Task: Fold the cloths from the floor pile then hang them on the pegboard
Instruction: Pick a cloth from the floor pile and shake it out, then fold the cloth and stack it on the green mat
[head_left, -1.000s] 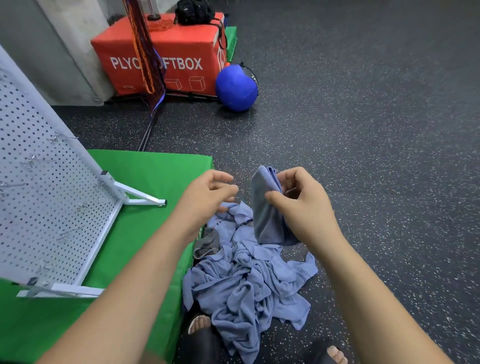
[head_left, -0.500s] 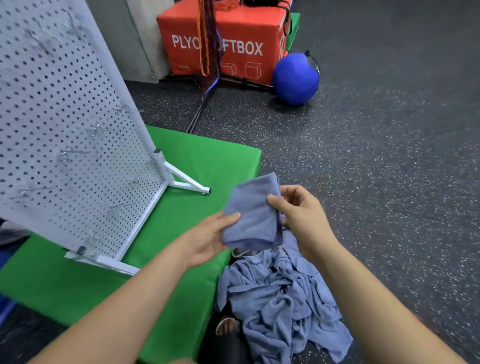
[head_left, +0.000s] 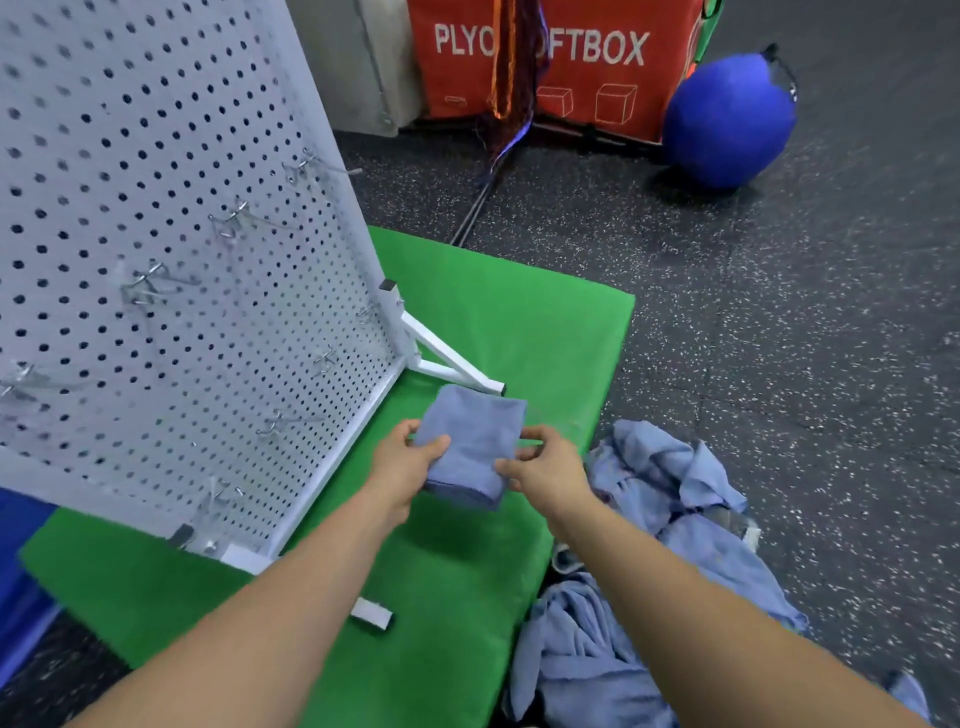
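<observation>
A folded blue-grey cloth (head_left: 475, 439) is held flat above the green mat (head_left: 519, 322), just right of the pegboard's lower corner. My left hand (head_left: 408, 465) grips its left edge, thumb on top. My right hand (head_left: 545, 467) pinches its right edge. The white pegboard (head_left: 171, 249) stands tilted at the left, with several bare metal hooks sticking out of it. A loose pile of the same blue-grey cloths (head_left: 654, 582) lies on the dark floor at the lower right, beside the mat's edge.
The pegboard's white foot (head_left: 452, 364) reaches across the mat just beyond the cloth. An orange soft box (head_left: 571, 62) and a blue ball (head_left: 727, 119) sit on the speckled floor at the back. A dark stand leg (head_left: 483, 197) slants toward the mat.
The view has swung left toward the pegboard. The folded cloth moved from over the pile to over the mat near the board. My left hand, first free, then flat under it, now grips its left edge.
</observation>
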